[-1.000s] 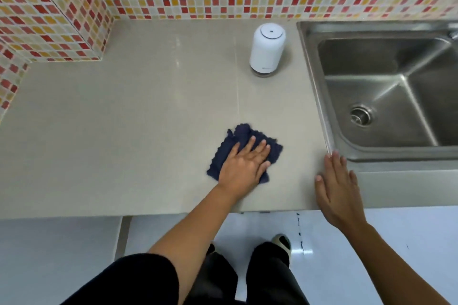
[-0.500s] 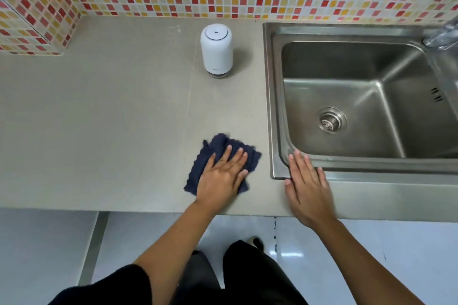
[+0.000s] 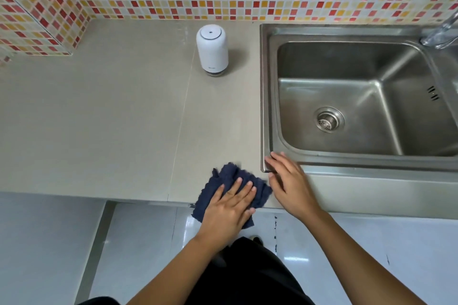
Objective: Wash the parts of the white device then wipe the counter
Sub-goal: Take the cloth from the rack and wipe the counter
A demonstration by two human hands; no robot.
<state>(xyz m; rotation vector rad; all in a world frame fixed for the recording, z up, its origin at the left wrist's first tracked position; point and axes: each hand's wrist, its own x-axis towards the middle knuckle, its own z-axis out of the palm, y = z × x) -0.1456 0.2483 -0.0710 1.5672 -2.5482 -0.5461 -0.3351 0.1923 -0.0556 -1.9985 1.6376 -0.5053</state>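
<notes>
Beige counter [image 3: 111,119] below a red-and-yellow mosaic wall: a dark blue cloth [image 3: 229,178] lies at the counter's near edge, part of it hanging over the lip, pinned flat under the left hand [image 3: 229,208], fingers spread, nothing gripped. Just right of it, the right hand [image 3: 288,184] rests open and empty, fingertips touching the near-left corner of the steel sink [image 3: 266,106]. Well beyond both hands, the white device [image 3: 212,49] stands upright and assembled. Unwiped counter stretches mostly left and forward of the cloth, likely the next sweep, with the left hand placed to make it.
</notes>
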